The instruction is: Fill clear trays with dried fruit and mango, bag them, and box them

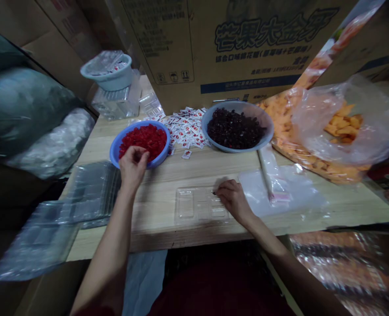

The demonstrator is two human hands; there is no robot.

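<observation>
holding a dark piece (214, 192) in the right hand (233, 199) over the clear tray (186, 204). curling the left hand (133, 164) over the blue bowl (162, 159) of red pieces (150, 138); cannot tell if gripping any.

Big printed carton (247, 66) stands along the back edge of the bench (158, 188), with a pile of little sachets (188, 127) right in front. Back left corner's got a blue basin (115, 81) sitting on some clear boxes (113, 105). Orange snack bag (283, 120) hogs the right end. Sacks (33, 105) past the left edge, kinda blurry, and shiny packs (342, 263) below the front right corner.
</observation>
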